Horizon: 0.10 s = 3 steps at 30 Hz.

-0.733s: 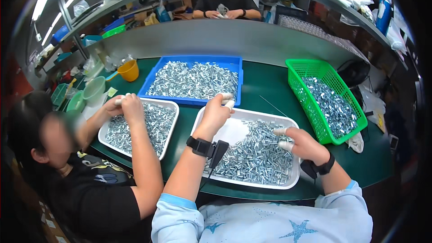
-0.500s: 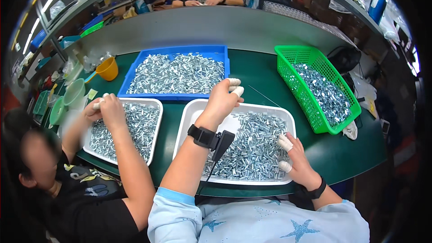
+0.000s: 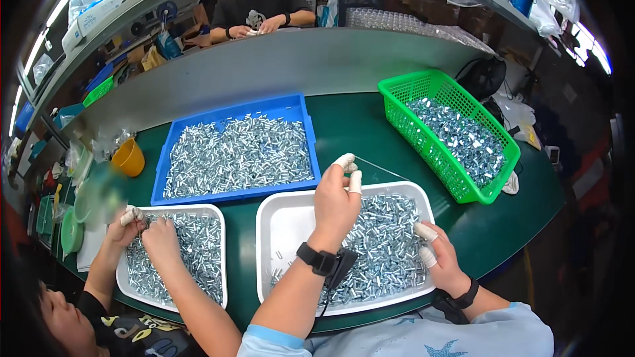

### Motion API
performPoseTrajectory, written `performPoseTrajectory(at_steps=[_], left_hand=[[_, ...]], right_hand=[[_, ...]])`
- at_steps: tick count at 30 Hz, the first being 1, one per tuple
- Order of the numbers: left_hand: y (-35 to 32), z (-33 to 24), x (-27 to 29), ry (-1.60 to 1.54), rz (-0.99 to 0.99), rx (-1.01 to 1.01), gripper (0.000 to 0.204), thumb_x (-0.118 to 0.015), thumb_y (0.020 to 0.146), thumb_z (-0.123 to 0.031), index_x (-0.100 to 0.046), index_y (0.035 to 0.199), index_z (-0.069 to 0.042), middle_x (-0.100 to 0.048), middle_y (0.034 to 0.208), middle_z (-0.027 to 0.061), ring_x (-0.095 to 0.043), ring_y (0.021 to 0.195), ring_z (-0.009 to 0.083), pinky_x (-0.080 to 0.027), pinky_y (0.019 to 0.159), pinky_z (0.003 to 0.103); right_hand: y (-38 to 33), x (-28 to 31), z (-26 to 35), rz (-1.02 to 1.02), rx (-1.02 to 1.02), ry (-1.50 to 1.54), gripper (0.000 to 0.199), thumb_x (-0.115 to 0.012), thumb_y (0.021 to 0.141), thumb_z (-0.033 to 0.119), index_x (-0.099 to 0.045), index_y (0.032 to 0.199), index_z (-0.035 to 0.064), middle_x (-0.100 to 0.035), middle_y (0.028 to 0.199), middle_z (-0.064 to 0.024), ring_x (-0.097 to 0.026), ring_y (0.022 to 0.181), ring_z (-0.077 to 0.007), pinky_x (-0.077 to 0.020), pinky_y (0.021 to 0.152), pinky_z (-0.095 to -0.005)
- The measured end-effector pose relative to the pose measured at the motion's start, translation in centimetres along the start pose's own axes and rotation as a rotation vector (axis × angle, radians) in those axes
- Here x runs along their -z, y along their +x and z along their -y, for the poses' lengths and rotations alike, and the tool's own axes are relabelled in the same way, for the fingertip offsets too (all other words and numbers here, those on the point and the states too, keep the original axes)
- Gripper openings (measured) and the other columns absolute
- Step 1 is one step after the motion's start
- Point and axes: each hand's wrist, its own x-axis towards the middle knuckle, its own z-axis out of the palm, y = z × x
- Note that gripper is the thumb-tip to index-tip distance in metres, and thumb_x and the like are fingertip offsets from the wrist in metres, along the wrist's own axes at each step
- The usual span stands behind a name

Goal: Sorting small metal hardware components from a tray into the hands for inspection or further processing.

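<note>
In front of me is a white tray (image 3: pixel 281 215) holding many small silvery metal pins (image 3: pixel 380 248), heaped toward its right side. Over the tray's far edge is my left hand (image 3: pixel 336 201), with pale finger covers on thumb and forefinger. Its fingers curl together; whatever they hold is too small to make out. One end of a thin rod (image 3: pixel 383 170) on the table appears right beside these fingertips; contact cannot be judged. My right hand (image 3: pixel 446 263) is at the tray's right edge beside the pins, its covered thumb and forefinger apart.
Beyond the tray stand a blue tray (image 3: pixel 311 133) of similar pins and a green basket (image 3: pixel 423 139) of shiny metal pieces. At left, a co-worker's hands (image 3: pixel 162 241) work over another white tray (image 3: pixel 221 258). A yellow scoop (image 3: pixel 129 157) sits behind; a grey partition (image 3: pixel 231 69) crosses the back.
My view has tilted, so the trays appear lower. My right thumb and forefinger have come closer together. My left fingertips now appear nearer the thin rod's end. The co-worker's hands have lowered toward their pins.
</note>
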Motion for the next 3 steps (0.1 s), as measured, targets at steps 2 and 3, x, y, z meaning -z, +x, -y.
performPoseTrajectory(at_steps=[2,3], left_hand=[[-0.03,-0.06,-0.05,0.008,0.027,0.015,0.028,-0.058,0.085,-0.014,-0.053,0.110,-0.001,-0.061,0.097,0.0107,-0.060,0.068,0.0175,-0.049,0.060,0.029],[0.06,-0.19,-0.14,0.012,0.042,0.024,0.029,-0.058,0.085,-0.014,-0.053,0.110,-0.001,-0.061,0.099,0.0109,-0.060,0.070,0.0178,-0.049,0.061,0.029]], right_hand=[[0.42,0.10,0.12,-0.006,-0.025,0.012,0.046,-0.048,0.090,0.030,-0.046,0.125,0.0008,-0.044,0.127,-0.0181,-0.040,0.121,-0.0322,-0.0285,0.102,-0.0389],[0.75,0.22,0.14,-0.008,-0.039,0.018,0.045,-0.048,0.090,0.030,-0.046,0.125,0.0010,-0.044,0.128,-0.0181,-0.040,0.121,-0.0324,-0.0285,0.102,-0.0388]])
